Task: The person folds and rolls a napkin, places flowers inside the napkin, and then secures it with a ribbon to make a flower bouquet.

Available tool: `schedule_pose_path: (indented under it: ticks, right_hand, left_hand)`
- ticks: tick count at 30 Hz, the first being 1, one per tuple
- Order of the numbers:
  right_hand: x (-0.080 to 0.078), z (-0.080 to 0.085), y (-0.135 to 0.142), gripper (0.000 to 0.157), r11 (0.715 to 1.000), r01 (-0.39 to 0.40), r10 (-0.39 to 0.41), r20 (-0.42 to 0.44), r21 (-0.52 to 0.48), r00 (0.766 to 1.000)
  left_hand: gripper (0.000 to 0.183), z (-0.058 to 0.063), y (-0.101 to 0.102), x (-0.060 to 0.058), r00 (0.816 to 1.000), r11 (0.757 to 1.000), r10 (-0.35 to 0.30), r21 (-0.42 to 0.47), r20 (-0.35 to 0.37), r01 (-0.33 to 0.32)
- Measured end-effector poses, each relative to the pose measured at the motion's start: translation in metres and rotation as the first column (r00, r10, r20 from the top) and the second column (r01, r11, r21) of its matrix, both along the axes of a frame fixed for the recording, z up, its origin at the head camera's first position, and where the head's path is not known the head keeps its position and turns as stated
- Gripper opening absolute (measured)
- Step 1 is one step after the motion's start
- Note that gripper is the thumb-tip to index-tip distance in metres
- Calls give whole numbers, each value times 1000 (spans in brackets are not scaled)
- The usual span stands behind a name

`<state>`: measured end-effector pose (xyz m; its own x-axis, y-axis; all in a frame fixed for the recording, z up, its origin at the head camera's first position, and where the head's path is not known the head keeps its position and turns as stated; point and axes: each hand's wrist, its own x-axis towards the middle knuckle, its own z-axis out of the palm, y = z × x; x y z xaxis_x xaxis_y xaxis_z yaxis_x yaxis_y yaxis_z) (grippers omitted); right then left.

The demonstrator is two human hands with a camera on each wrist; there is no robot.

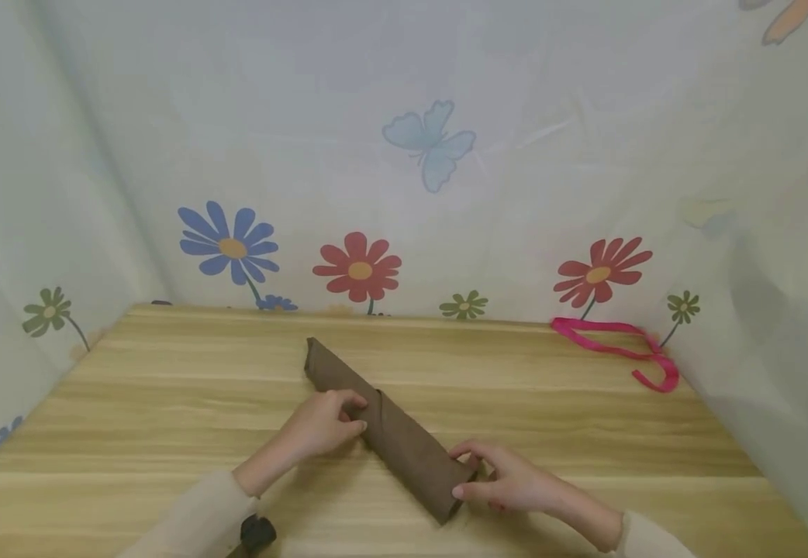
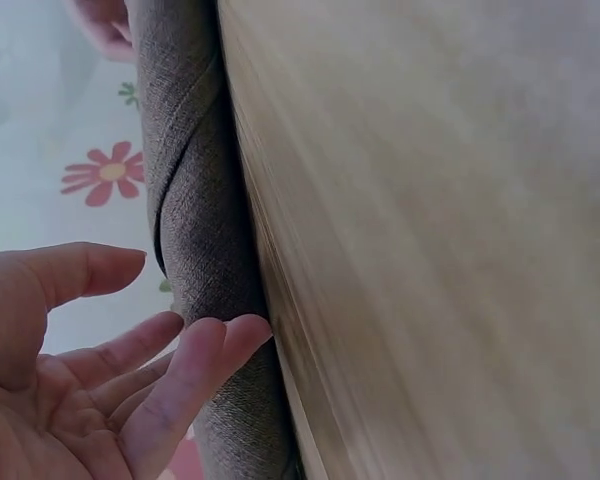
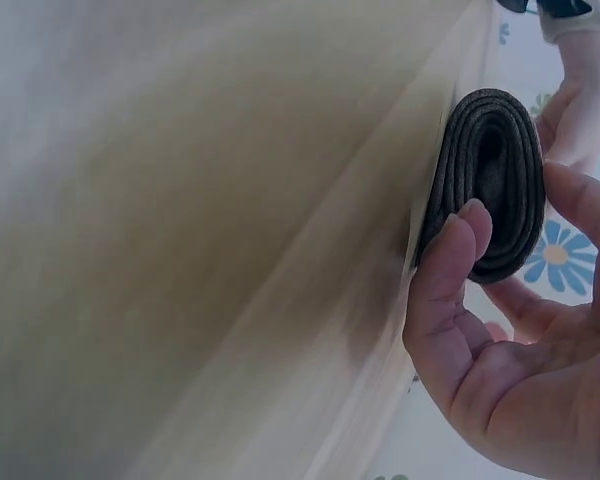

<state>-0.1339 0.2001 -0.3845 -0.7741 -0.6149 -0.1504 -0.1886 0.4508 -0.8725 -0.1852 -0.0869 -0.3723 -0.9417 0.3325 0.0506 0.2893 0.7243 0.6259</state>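
Left of the cloth, left hand (image 1: 323,425), extending from a pale sleeve (image 1: 191,515) with a black wrist device (image 1: 257,532). Sits against the near-left flank of the brown cloth roll (image 1: 404,442), around mid-length. Fingers spread and loosely bent, tips at the flank; no firm pinch visible. Roll direction from these fingers: right and ahead. Roll location: flat on the wooden table (image 1: 167,387), between the hands. Long axis: diagonal, from far left to near right. Shows a layered, oval coil end (image 3: 518,190) at the near right. At that end, right hand (image 1: 509,479): fingers curled, apparently pinching the rim of the roll, with tips over the end face and against the outer surface. Roll direction from these fingers: left and away. Hand nearer the near-right end: right. Hand nearer the far-left end: left, though apart from it. Judged decisive for handling: slant of the axis, with 1 hand at the flank and 1 at the end. Farther right, pink ribbon (image 1: 671,375): lies loosely toward the back-right corner, well apart from the hands. Count: 2 hands, 1 roll, 1 ribbon, 1 table, 1 wrist device; on the back sheet (image 1: 516,209), 2 large red flowers (image 1: 360,270) and 1 blue butterfly (image 1: 432,145).
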Motion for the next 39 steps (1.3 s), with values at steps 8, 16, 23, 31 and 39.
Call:
schedule_pose_path:
  ticks: [8, 16, 23, 31, 39]
  right_hand:
    - [4, -1, -14, 38, 1000, 16, -15, 54, -13, 998]
    - [1, -2, -29, 35, 997, -38, 45, 106, -64, 993]
    - [1, -2, -39, 35, 994, -59, 70, 118, -96, 991]
    - [4, -7, -47, 34, 994, -59, 72, 134, -96, 988]
    - [3, -2, -53, 31, 991, -94, 104, 116, -93, 988]
  left_hand:
    - [27, -6, 6, -14, 1000, 1000, 4, -1, -25, -4]
    - [35, -8, 10, -25, 1000, 1000, -5, 13, 2, 5]
    - [34, -12, 14, -35, 1000, 999, -19, 44, 20, 19]
    - [34, -18, 19, -43, 982, 984, -55, 179, 181, 22]
    - [36, -18, 21, -46, 966, 978, -55, 209, 253, 1]
